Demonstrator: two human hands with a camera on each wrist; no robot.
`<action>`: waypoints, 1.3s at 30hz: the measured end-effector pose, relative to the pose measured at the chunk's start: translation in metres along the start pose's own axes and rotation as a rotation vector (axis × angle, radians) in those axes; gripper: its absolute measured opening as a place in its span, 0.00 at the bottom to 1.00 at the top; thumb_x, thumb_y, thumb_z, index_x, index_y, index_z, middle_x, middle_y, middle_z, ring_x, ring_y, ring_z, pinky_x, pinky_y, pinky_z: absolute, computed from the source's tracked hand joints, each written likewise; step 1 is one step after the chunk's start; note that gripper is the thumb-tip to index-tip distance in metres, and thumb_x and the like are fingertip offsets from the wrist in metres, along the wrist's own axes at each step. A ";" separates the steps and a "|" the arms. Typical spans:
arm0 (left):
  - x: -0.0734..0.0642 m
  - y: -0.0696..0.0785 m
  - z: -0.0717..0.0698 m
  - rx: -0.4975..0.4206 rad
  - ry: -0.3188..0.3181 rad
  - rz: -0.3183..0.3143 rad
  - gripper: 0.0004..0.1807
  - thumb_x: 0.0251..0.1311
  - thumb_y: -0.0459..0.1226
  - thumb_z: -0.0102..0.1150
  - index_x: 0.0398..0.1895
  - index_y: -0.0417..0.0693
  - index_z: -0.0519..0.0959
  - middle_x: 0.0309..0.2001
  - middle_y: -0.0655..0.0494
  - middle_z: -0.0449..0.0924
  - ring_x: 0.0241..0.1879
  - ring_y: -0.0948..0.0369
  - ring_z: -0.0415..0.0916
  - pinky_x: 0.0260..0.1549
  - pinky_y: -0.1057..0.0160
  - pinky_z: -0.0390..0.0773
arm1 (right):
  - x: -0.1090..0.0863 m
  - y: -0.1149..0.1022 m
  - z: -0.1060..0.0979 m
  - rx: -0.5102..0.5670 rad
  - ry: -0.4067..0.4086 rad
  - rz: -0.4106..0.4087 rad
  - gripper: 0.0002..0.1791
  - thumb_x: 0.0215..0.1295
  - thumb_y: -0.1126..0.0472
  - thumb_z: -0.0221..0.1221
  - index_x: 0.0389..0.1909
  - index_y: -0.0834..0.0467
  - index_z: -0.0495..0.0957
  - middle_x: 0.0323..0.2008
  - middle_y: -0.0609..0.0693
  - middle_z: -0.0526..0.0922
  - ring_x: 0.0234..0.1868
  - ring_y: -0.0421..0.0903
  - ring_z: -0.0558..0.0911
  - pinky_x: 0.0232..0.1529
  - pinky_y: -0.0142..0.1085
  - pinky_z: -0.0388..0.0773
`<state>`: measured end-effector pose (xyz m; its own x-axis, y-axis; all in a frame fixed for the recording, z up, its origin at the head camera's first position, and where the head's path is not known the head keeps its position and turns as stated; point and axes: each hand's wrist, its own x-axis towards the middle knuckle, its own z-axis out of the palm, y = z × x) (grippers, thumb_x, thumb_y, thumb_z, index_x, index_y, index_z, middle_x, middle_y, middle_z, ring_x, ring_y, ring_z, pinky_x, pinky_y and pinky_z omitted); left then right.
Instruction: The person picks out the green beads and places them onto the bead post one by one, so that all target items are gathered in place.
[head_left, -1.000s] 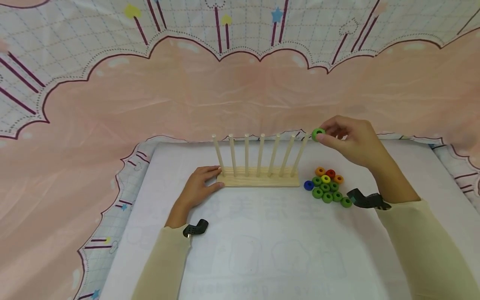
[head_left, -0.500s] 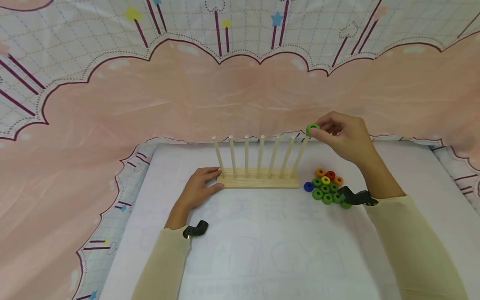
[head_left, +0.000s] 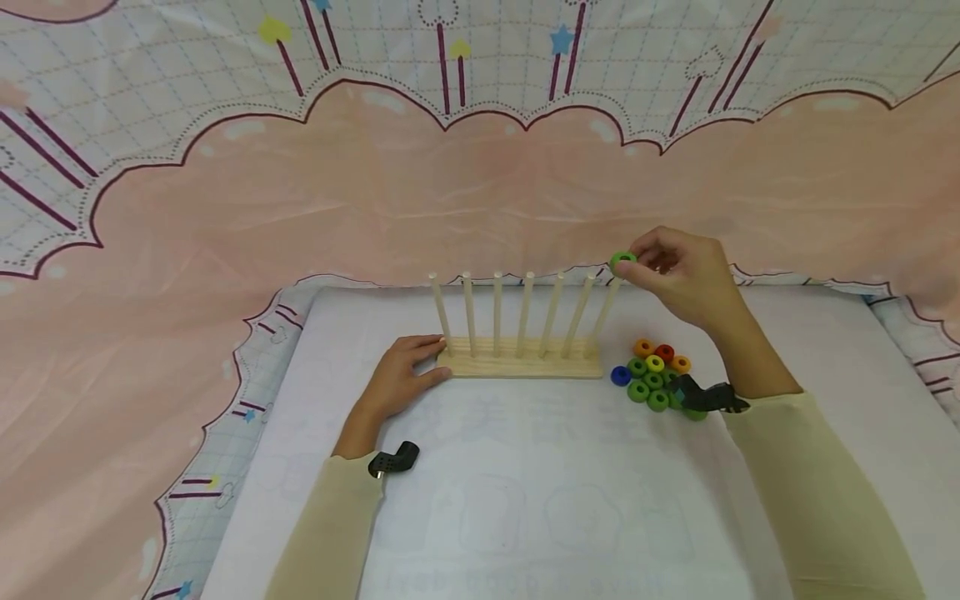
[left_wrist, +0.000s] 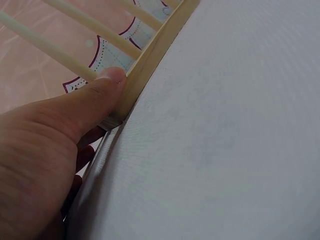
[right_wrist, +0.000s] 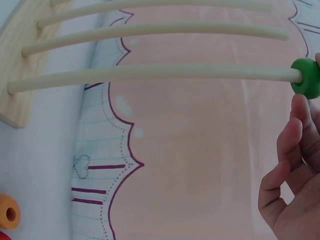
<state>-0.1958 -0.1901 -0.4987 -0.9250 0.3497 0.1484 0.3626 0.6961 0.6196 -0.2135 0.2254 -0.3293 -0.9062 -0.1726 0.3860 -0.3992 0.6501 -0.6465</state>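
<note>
A pale wooden peg rack [head_left: 517,367], with a row of several upright pegs on a flat base, stands on the white table. The left hand [head_left: 393,379] holds its left end; in the left wrist view the thumb [left_wrist: 107,82] lies on the base's edge, and the other fingers are mostly hidden behind. Up at the rightmost peg, the right hand [head_left: 678,275] pinches a green bead [head_left: 622,262] between thumb and fingertips. In the right wrist view the tip of that peg [right_wrist: 165,73] sits at the bead's hole.
Right of the rack lies a cluster of beads: several green ones [head_left: 638,391], two orange, one red [head_left: 664,353], one yellow [head_left: 655,363] and one blue [head_left: 621,376]. The right wrist's black camera [head_left: 708,394] overlaps some. A patterned pink cloth [head_left: 480,200] hangs behind the table.
The right hand has moved left with the green bead, from beside the rightmost peg to its top. The left hand has stayed at the rack's end.
</note>
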 end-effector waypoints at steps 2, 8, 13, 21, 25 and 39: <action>-0.001 0.001 0.000 0.002 0.001 -0.002 0.32 0.63 0.47 0.70 0.68 0.44 0.77 0.70 0.49 0.75 0.71 0.48 0.67 0.72 0.43 0.65 | -0.002 0.002 0.001 0.000 -0.014 -0.005 0.11 0.64 0.53 0.71 0.37 0.56 0.84 0.29 0.48 0.83 0.32 0.43 0.76 0.33 0.24 0.72; -0.002 0.003 0.000 0.004 0.005 0.000 0.33 0.62 0.47 0.71 0.68 0.44 0.77 0.70 0.49 0.75 0.71 0.47 0.67 0.72 0.42 0.65 | -0.008 0.008 0.005 0.024 -0.039 -0.013 0.10 0.63 0.55 0.71 0.40 0.56 0.85 0.30 0.49 0.84 0.33 0.40 0.76 0.35 0.24 0.72; -0.004 0.003 0.001 0.006 0.015 0.012 0.32 0.62 0.47 0.71 0.67 0.44 0.77 0.69 0.48 0.75 0.71 0.47 0.67 0.71 0.41 0.66 | -0.012 0.011 0.008 0.039 -0.058 -0.010 0.11 0.65 0.55 0.70 0.43 0.56 0.85 0.32 0.50 0.85 0.33 0.40 0.78 0.35 0.24 0.74; -0.006 0.002 0.001 0.012 0.011 0.008 0.32 0.63 0.47 0.70 0.68 0.44 0.77 0.69 0.48 0.75 0.71 0.47 0.67 0.71 0.42 0.66 | -0.015 0.015 0.010 0.059 -0.062 -0.015 0.11 0.65 0.57 0.70 0.44 0.58 0.85 0.34 0.52 0.85 0.32 0.38 0.78 0.33 0.24 0.75; -0.007 0.003 0.001 0.006 0.010 -0.002 0.33 0.63 0.47 0.70 0.68 0.44 0.76 0.70 0.49 0.75 0.71 0.47 0.67 0.71 0.42 0.65 | -0.015 0.015 0.011 0.059 -0.064 -0.013 0.11 0.66 0.57 0.70 0.44 0.57 0.85 0.34 0.52 0.85 0.32 0.39 0.78 0.33 0.25 0.76; -0.008 0.007 0.003 0.012 0.006 -0.011 0.32 0.63 0.47 0.70 0.68 0.44 0.76 0.70 0.49 0.75 0.72 0.47 0.67 0.72 0.43 0.65 | -0.017 0.015 0.011 0.049 -0.070 0.002 0.12 0.67 0.54 0.68 0.45 0.56 0.85 0.35 0.52 0.86 0.33 0.40 0.79 0.33 0.24 0.75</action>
<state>-0.1854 -0.1862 -0.4981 -0.9298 0.3379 0.1462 0.3533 0.7073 0.6123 -0.2057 0.2305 -0.3527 -0.9138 -0.2244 0.3387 -0.4025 0.6139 -0.6791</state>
